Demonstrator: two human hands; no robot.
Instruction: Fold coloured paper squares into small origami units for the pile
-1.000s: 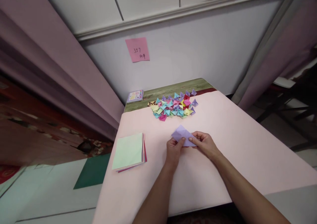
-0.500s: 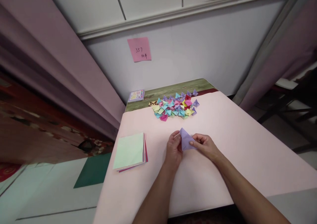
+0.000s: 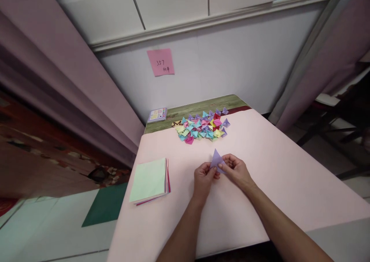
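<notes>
The near edge of the desk [image 3: 231,223] is crossed by two bare forearms. Above the middle part of the desk, the left hand [image 3: 202,178] and the right hand [image 3: 238,172] both grip one small purple paper [image 3: 216,160], with the thumbs on its near side; its pointed corner is directed to the far edge. Beside the left edge lies a stack of square papers [image 3: 148,180], light green on top. Farther, toward the far edge, many folded paper pieces [image 3: 202,127] of several colours lie close together. At the far left corner there are printed cards [image 3: 158,114]. Beyond the far edge, a pink note [image 3: 161,62] with "357" is on the wall [image 3: 219,61].
</notes>
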